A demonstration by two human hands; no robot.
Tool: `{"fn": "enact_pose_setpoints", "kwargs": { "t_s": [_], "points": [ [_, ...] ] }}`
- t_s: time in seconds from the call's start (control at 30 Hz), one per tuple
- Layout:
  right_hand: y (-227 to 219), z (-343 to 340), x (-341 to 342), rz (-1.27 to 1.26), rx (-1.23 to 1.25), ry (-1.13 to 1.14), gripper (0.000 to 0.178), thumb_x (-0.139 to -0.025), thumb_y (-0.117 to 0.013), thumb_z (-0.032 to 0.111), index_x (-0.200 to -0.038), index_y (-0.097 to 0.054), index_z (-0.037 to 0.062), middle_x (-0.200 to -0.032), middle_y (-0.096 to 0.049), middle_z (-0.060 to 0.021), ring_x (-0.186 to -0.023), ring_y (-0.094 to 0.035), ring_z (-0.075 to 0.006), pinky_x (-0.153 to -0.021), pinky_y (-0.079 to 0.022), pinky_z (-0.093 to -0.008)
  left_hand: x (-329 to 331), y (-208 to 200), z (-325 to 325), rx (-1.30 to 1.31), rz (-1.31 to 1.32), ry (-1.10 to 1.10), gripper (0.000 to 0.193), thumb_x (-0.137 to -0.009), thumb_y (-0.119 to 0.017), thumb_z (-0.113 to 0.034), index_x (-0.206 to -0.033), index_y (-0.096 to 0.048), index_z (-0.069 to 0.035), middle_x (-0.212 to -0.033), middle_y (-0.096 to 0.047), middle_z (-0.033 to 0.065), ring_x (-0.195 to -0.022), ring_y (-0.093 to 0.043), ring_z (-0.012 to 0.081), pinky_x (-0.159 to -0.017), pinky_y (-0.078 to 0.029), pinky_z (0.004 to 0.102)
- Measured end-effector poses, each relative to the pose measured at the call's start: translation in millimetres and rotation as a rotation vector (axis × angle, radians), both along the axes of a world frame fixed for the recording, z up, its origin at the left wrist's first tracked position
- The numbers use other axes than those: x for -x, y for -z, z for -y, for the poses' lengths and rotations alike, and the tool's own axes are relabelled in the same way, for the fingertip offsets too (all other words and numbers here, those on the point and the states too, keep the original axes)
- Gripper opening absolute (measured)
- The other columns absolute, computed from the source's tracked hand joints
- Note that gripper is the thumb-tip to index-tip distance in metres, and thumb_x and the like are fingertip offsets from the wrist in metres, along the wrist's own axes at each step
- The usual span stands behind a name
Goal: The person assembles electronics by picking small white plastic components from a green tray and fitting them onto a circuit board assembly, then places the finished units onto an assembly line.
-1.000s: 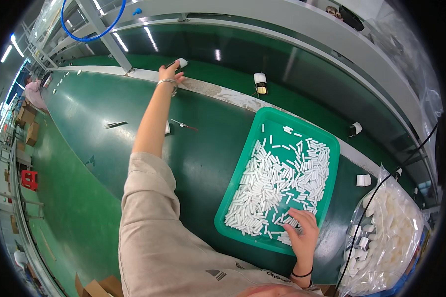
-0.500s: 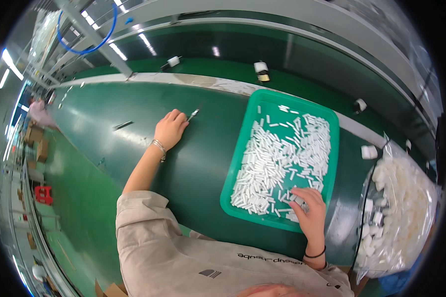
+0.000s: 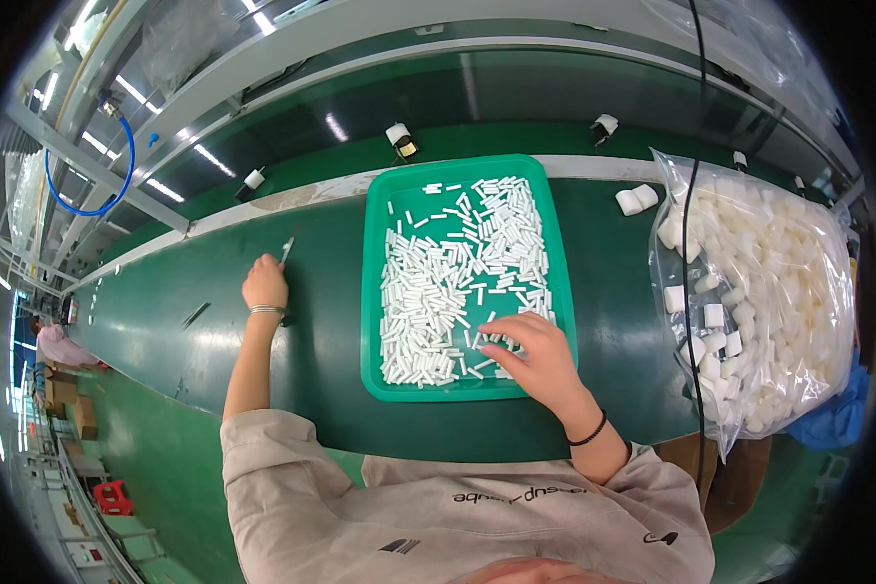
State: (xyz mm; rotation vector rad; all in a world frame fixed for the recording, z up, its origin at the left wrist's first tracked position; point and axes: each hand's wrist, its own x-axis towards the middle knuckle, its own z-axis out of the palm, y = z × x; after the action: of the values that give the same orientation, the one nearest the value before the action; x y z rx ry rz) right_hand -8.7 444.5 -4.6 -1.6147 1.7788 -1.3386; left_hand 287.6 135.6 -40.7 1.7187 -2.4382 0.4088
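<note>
A green tray holds a heap of small white cylinders. My right hand hovers low over the tray's near right part, its thumb and curved fingers apart, close to some loose cylinders. Nothing shows clearly between those fingertips. To the left of the tray, my left hand rests at the table with its fingers closed. A slim metallic tool juts from its fingertips; its exact kind is too small to make out.
Another thin dark tool lies on the green table at left. White foam-like blocks sit right of the tray, beside a clear plastic bag full of similar pieces. Beyond the pale table edge, white-topped parts stand on a green strip.
The view has swung right, so tray and bag appear further left. My left hand still has the slim tool; my right hand stays over the tray's near right part.
</note>
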Motion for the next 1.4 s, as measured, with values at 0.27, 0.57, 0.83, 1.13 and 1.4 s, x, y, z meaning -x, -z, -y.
{"fn": "enact_pose_setpoints", "kwargs": {
  "t_s": [0.27,0.57,0.83,1.13,1.4],
  "points": [
    [18.3,-0.3,-2.2,-0.091,0.0,0.015,0.018,-0.074,-0.062,0.018,-0.089,-0.061,0.0083,-0.083,-0.059,-0.0073,-0.083,-0.054,-0.025,-0.073,-0.043,-0.0343,146.8,-81.7,-47.4,-0.147,-0.462,0.508,0.025,-0.079,-0.059,-0.023,-0.092,-0.046,-0.005,-0.078,-0.06,0.01,-0.072,-0.06,0.0258,-0.06,-0.045,0.035],
    [6.1,4.7,12.6,-0.134,0.13,-0.145,0.022,-0.074,-0.062,0.022,-0.09,-0.059,0.0073,-0.085,-0.059,-0.0058,-0.084,-0.053,-0.024,-0.075,-0.043,-0.0346,368.6,-39.2,-155.5,-0.861,-0.445,1.283,0.025,-0.077,-0.06,-0.026,-0.091,-0.058,-0.006,-0.093,-0.059,0.0129,-0.084,-0.055,0.0269,-0.075,-0.043,0.0338],
    [-17.7,-88.5,88.4,-0.315,-0.081,0.866,0.024,-0.067,-0.067,0.012,-0.089,-0.059,0.0055,-0.09,-0.06,-0.0081,-0.086,-0.055,-0.0287,-0.077,-0.043,-0.0372,368.3,-53.5,-181.0,-0.404,-0.373,1.476,0.029,-0.074,-0.06,-0.014,-0.102,-0.056,-0.01,-0.115,-0.05,0.0089,-0.11,-0.042,0.0292,-0.089,-0.038,0.0383],
    [8.2,-153.7,148.7,-0.445,-0.511,1.553,0.077,-0.075,-0.059,0.037,-0.127,-0.027,-0.0088,-0.133,-0.019,-0.0334,-0.127,-0.006,-0.0456,-0.102,-0.011,-0.0507,495.6,-22.3,-293.3,-0.39,-0.178,1.92,0.042,-0.078,-0.055,-0.023,-0.115,-0.048,-0.004,-0.123,-0.043,0.0152,-0.117,-0.039,0.0292,-0.094,-0.034,0.0387],
    [22.3,-158.5,175.1,-0.455,-0.403,1.586,0.08,-0.077,-0.058,0.04,-0.134,-0.019,-0.0003,-0.138,-0.013,-0.0265,-0.129,-0.011,-0.0377,-0.104,-0.007,-0.0459,371.4,-54.3,-251.7,-0.346,-0.073,1.525,0.073,-0.075,-0.051,-0.052,-0.129,-0.033,-0.007,-0.137,-0.025,0.0119,-0.127,-0.02,0.0319,-0.1,-0.018,0.0527]
  ]
}}
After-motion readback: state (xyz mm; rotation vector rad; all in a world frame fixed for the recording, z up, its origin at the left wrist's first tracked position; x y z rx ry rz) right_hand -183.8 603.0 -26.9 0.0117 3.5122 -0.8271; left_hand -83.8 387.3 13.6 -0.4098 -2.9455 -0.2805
